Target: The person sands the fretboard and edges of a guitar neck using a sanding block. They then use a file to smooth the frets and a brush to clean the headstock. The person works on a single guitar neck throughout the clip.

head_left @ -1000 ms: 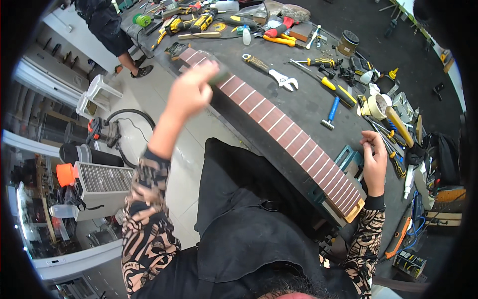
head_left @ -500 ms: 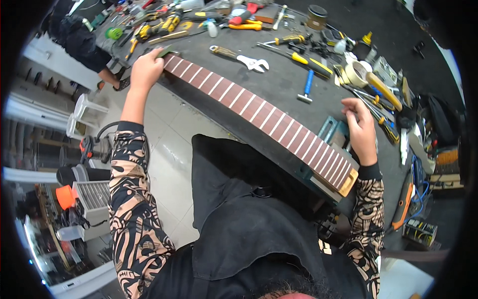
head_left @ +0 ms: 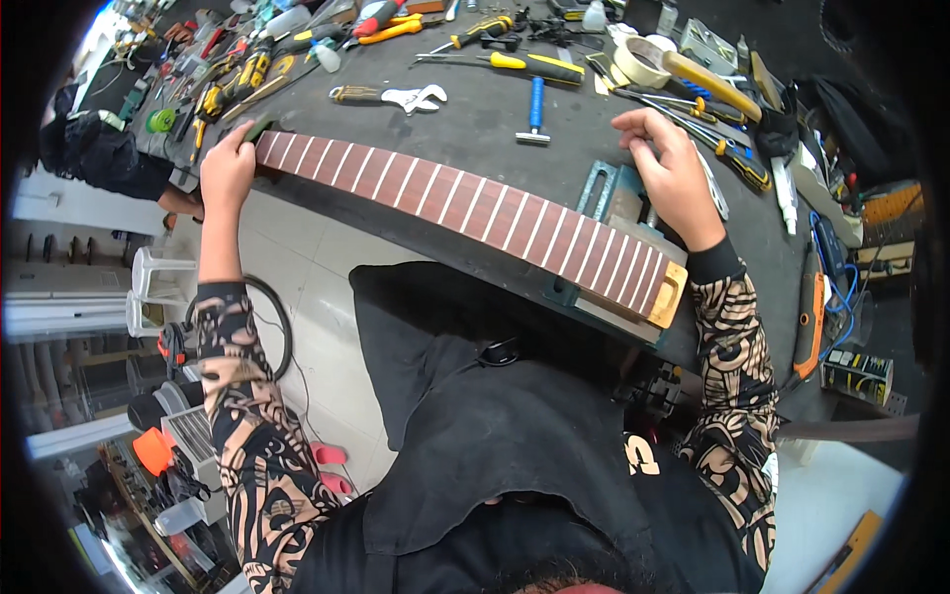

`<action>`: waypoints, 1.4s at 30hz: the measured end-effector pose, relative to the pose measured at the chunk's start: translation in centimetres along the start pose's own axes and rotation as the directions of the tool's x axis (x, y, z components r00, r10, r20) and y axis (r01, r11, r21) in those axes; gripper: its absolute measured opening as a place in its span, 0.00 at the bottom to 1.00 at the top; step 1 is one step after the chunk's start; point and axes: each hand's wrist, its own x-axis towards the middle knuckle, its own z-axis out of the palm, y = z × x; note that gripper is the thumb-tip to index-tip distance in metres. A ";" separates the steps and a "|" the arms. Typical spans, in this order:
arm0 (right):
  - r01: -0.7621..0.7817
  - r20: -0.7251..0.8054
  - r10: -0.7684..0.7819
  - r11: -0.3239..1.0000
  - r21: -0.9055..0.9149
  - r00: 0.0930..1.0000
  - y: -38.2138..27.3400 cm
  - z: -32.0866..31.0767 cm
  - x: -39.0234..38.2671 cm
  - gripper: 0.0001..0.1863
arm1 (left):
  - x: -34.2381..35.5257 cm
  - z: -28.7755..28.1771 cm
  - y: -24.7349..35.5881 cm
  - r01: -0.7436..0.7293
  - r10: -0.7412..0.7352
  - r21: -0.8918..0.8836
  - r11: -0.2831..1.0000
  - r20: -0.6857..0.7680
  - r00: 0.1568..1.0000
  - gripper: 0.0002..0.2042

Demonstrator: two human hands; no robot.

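**Guitar neck held at both ends on the counter**

A long guitar neck (head_left: 465, 213) with a reddish-brown fretboard and pale fret lines lay slantwise along the near edge of the dark counter (head_left: 475, 119), its far-left end higher in the view and its tan heel at the near right. The left hand (head_left: 228, 168) was closed around the far-left end of the neck, fingers curled over its tip. The right hand (head_left: 673, 173) rested with bent fingers on a blue-green vise (head_left: 604, 193) just beyond the neck's right part, gripping nothing I could make out. Farther back lay an adjustable wrench (head_left: 391, 96), a blue-handled hammer (head_left: 535, 109), a yellow-handled screwdriver (head_left: 524, 64) and a roll of tape (head_left: 638, 59).
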 end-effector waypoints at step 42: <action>0.035 0.029 -0.034 0.999 -0.025 0.999 0.8 0.4 0.3 0.13 | -18.4 -3.5 43.2 -0.583 0.671 -0.634 0.508 -0.133 0.729 0.29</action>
